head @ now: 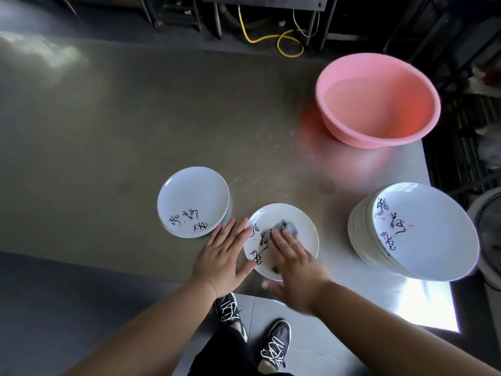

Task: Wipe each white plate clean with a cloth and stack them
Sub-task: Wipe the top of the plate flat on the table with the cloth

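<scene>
A white plate (303, 229) with black calligraphy lies near the front edge of the steel table. On it sits a dark crumpled cloth (286, 227), pressed down by the straight fingers of my right hand (294, 270). My left hand (223, 256) lies flat on the table with its fingers against the plate's left rim. To the left stands a short stack of white plates (193, 202). A taller, leaning stack of white plates (417, 232) stands at the right.
A pink plastic basin (379, 100) stands at the back right of the steel table (108, 145). Yellow cable and dark equipment legs lie beyond the far edge. The table's right edge runs just past the tall stack. My shoes show below the front edge.
</scene>
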`<state>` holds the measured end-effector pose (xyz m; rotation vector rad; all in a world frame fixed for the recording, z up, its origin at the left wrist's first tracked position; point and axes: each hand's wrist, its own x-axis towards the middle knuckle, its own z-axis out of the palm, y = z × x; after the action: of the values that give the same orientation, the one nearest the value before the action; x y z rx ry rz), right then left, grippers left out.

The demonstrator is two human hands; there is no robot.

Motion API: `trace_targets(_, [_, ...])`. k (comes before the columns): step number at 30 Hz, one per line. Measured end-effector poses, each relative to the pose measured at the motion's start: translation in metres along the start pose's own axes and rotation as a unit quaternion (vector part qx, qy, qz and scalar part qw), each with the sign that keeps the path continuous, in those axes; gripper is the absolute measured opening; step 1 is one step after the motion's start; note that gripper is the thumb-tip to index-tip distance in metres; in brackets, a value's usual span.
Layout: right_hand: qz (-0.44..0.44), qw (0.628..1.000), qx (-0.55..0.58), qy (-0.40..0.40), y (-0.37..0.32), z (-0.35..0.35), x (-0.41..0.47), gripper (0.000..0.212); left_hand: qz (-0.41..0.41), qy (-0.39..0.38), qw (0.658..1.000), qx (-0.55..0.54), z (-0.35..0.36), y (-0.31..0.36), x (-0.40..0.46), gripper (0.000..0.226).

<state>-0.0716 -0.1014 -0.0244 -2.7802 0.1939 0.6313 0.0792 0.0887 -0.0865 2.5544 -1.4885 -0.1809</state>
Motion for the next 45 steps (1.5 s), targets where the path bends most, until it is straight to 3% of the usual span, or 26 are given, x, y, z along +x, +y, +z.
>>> trace_targets(5, [-0.070,0.996,-0.048,0.010,0.006,0.017,-0.028,0.094,-0.001,-0.004,1.000,0.004,0.001,0.000,0.001,0.078])
trace_targets(10, [0.077,0.997,-0.020,0.025,0.014,-0.004,0.011,0.099,-0.003,-0.001,1.000,0.000,0.000,0.002,0.001,0.078])
trace_targets(15, [-0.021,0.999,-0.027,0.020,-0.005,0.013,-0.040,0.099,0.002,0.005,1.000,0.005,0.003,-0.001,0.000,0.078])
trace_targets(18, [-0.025,0.999,-0.045,0.007,0.003,0.010,-0.037,0.093,0.001,0.005,1.000,0.006,0.003,-0.001,0.001,0.078])
trace_targets(23, [0.106,0.994,-0.021,0.016,0.015,-0.007,-0.002,0.094,-0.009,0.003,1.000,0.005,0.003,0.002,0.002,0.078])
trace_targets(26, [0.061,0.998,-0.012,0.014,0.000,0.005,-0.028,0.100,-0.009,0.000,1.000,0.007,0.002,0.000,0.000,0.078])
trace_targets(29, [0.015,0.999,-0.021,0.032,-0.005,0.019,-0.060,0.090,-0.008,-0.015,1.000,0.009,0.003,-0.001,0.002,0.078])
trace_targets(37, [0.115,0.992,-0.010,0.049,0.053,-0.005,0.009,0.091,-0.017,-0.004,1.000,-0.002,0.004,0.001,0.003,0.076])
trace_targets(45, [0.177,0.980,0.086,0.027,0.005,0.028,-0.038,0.102,-0.014,-0.004,1.000,-0.008,0.005,-0.002,0.002,0.077])
